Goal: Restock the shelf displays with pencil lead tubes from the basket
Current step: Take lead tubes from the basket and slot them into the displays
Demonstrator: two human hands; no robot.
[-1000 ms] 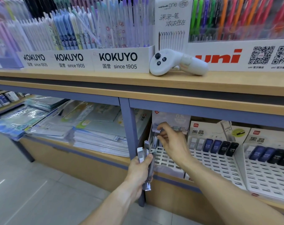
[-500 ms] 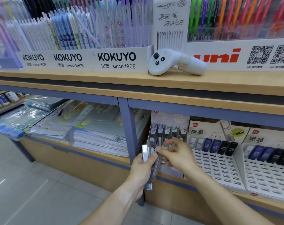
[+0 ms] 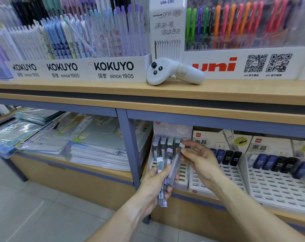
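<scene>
Your left hand (image 3: 152, 185) is clamped on a small bundle of lead tubes (image 3: 163, 182) while your right hand (image 3: 198, 158) pinches the capped top of one clear tube (image 3: 174, 165) out of it, just in front of the slotted display rack (image 3: 167, 154) on the lower shelf (image 3: 102, 170). These slim, smooth plastic tubes could slide from your loosened left grip and drop to the tiled floor (image 3: 34, 206). You could also knock the upright tubes already seated in the rack's narrow slots.

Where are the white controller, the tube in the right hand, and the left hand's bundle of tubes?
white controller (image 3: 172, 71), head view, middle of its body.
tube in the right hand (image 3: 174, 163), head view, mid-barrel.
bundle of tubes (image 3: 160, 167), head view, white cap end.
</scene>
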